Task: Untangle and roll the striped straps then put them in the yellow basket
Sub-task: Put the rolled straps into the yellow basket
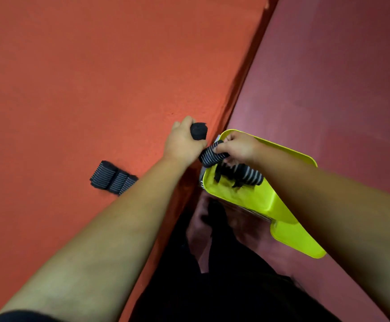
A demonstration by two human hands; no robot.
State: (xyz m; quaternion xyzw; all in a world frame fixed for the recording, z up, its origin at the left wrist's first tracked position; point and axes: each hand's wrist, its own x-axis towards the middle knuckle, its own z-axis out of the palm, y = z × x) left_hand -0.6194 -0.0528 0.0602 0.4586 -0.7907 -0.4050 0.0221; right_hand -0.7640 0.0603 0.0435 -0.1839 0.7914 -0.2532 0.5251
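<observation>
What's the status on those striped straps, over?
Left hand grips dark roll. Right hand holds striped roll at yellow basket rim; another strap inside. Strap bundle on orange surface. Nothing blocking.

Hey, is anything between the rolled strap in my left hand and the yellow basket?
Yes. The right hand, pinching a striped strap, sits over the yellow basket rim nearest the rolled strap that the left hand grips. Farther along, the rim looks unblocked.

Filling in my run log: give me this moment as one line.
left hand grips rolled strap | right hand holds striped strap over yellow basket edge | second strap inside basket | strap bundle on orange surface
</observation>
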